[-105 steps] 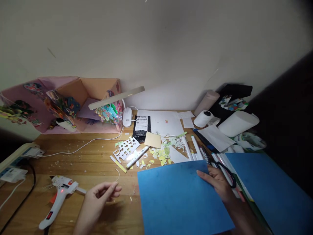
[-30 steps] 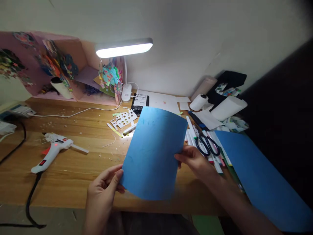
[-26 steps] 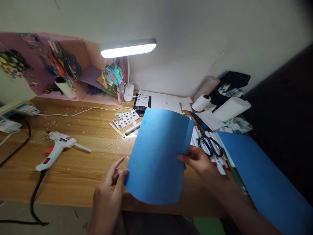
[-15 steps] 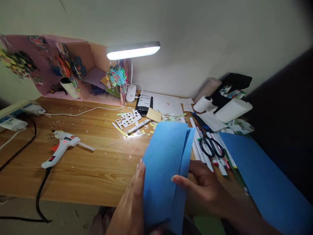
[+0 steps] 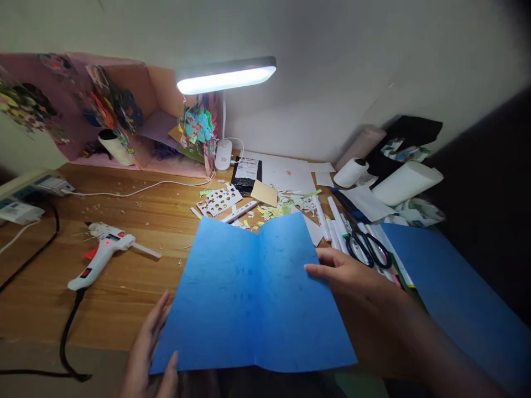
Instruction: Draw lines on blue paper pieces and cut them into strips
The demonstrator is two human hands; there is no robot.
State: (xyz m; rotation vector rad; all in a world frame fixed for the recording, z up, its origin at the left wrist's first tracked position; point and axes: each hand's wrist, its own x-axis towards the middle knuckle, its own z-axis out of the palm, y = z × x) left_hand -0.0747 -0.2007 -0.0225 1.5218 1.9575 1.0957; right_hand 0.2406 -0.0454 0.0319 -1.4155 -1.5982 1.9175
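A blue sheet of paper point(image 5: 224, 298) lies spread open before me, with a fold crease down its middle. My left hand point(image 5: 151, 351) grips its lower left edge, thumb on top and fingers behind. At the right edge, my right hand point(image 5: 342, 271) pinches the sheet between thumb and fingers. The fingers under the paper are partly hidden. Just beyond the right hand lie black-handled scissors point(image 5: 369, 247) on several white markers point(image 5: 336, 221).
A white glue gun point(image 5: 102, 251) with a small red light lies at left, its black cord running off the table. Paper scraps point(image 5: 290, 204) litter the desk under a lit lamp point(image 5: 226, 77). Another blue sheet point(image 5: 460, 282) lies at right; a pink box shelf point(image 5: 161, 83) stands at back left.
The blue paper, folded upright half a second ago, is now opened out flat. My left hand has moved left and my right hand up along the right edge.
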